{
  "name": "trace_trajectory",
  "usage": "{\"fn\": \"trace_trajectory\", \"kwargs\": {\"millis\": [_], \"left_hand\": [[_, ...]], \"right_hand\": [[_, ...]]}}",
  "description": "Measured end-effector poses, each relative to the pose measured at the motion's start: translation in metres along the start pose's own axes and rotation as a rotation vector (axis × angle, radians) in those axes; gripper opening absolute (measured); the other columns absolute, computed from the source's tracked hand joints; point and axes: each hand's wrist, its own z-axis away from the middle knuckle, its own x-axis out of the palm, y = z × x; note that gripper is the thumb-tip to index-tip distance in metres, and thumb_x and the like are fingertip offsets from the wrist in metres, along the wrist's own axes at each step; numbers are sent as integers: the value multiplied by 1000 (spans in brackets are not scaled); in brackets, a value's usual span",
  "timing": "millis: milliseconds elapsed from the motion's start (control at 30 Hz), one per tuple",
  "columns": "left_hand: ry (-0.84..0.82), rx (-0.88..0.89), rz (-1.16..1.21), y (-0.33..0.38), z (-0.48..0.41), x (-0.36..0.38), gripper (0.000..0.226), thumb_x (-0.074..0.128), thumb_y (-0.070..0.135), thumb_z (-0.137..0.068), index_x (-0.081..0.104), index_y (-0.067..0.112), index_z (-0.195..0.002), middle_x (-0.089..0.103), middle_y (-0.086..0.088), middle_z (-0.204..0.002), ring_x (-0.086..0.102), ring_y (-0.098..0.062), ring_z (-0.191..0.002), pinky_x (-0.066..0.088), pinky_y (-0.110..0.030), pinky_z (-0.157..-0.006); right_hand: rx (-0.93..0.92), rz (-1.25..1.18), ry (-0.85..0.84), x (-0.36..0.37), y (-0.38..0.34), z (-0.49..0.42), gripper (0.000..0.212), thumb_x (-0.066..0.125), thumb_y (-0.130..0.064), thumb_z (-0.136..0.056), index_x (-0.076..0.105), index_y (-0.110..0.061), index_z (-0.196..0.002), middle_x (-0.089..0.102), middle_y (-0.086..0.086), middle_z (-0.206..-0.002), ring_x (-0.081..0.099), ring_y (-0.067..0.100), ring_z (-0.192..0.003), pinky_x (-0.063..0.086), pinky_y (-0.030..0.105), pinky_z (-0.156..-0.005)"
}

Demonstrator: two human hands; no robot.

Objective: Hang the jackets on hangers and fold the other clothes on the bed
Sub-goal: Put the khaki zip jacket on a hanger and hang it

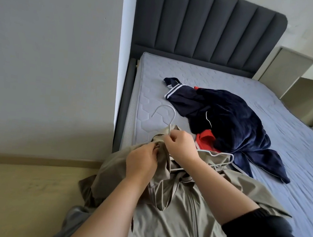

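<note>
A beige zip jacket point(180, 208) lies over the near corner of the bed point(294, 153), partly hanging off its left side. A white wire hanger point(165, 111) sits inside the jacket's collar, with its hook pointing up toward the headboard and one shoulder end showing at the right. My left hand point(142, 160) pinches the jacket's collar fabric. My right hand point(181, 144) grips the collar at the base of the hanger's hook. Behind them lies a heap of dark navy clothes point(229, 119) with white-striped trim, and a red garment point(205, 141) pokes out from under it.
The dark grey padded headboard point(211, 25) stands at the far end. A grey wall point(48, 63) runs close along the bed's left side, above a strip of wooden floor point(16, 196). A pale bedside cabinet point(311, 85) stands at the right.
</note>
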Motion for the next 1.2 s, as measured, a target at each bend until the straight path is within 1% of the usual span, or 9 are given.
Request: {"fn": "trace_trajectory", "kwargs": {"millis": [133,267,467,567,633,733,933,1100,1200], "left_hand": [[22,-223,-47,-6,-6,1,27,38,22,-100,62,12,-106,67,-10,-101,59,-32,-95,34,-31,-69],[112,-398,82,-15,-14,-2,23,42,15,-98,60,3,-94,65,-19,-98,56,-38,-92,31,-32,-67],[99,-351,117,-14,-10,6,21,44,13,-97,59,1,-88,64,-20,-92,54,-38,-86,29,-32,-64],[96,-277,130,-13,-8,5,18,46,7,-94,58,1,-83,63,-22,-86,47,-32,-74,25,-33,-61],[93,-245,159,-17,-8,5,17,46,4,-92,58,1,-81,63,-22,-84,47,-32,-73,27,-33,-61],[70,-222,156,-20,-7,5,17,45,3,-92,61,1,-86,64,-21,-87,54,-39,-81,32,-33,-64],[-44,-190,101,-16,-4,9,23,44,8,-95,65,2,-103,67,-19,-102,57,-37,-95,32,-32,-69],[-185,-76,92,-16,2,11,20,50,13,-92,68,6,-94,70,-15,-94,59,-37,-91,39,-34,-68],[-253,-54,30,-17,6,12,21,48,19,-95,67,10,-92,69,-11,-93,59,-34,-90,35,-30,-64]], "right_hand": [[-69,10,235,7,30,-3,21,48,-20,-87,63,-7,-81,57,3,-84,42,15,-88,31,25,-76],[303,-81,559,-9,82,-2,22,47,-18,-88,62,-10,-103,50,1,-104,43,19,-102,32,28,-88],[789,-101,8,19,125,7,62,65,-45,-77,49,-9,-125,56,9,-119,57,27,-107,43,28,-80],[916,-172,-144,31,123,6,37,73,-35,-76,56,-4,-88,60,11,-75,59,25,-64,45,29,-58],[976,-270,-108,27,129,1,19,71,-13,-79,54,-5,-73,52,10,-63,51,22,-53,46,31,-54],[945,-392,102,3,141,-12,14,63,-11,-85,65,-5,-98,57,4,-76,58,20,-69,48,28,-61],[795,140,258,-70,145,-27,34,57,-22,-92,56,-12,-124,63,4,-121,60,24,-114,46,29,-88],[864,-874,499,-87,160,-44,17,45,-8,-92,55,-12,-105,53,1,-85,59,24,-97,51,19,-54],[965,-976,547,-90,152,-36,21,60,-15,-71,55,-11,-91,54,4,-77,54,21,-70,47,26,-63]]}}
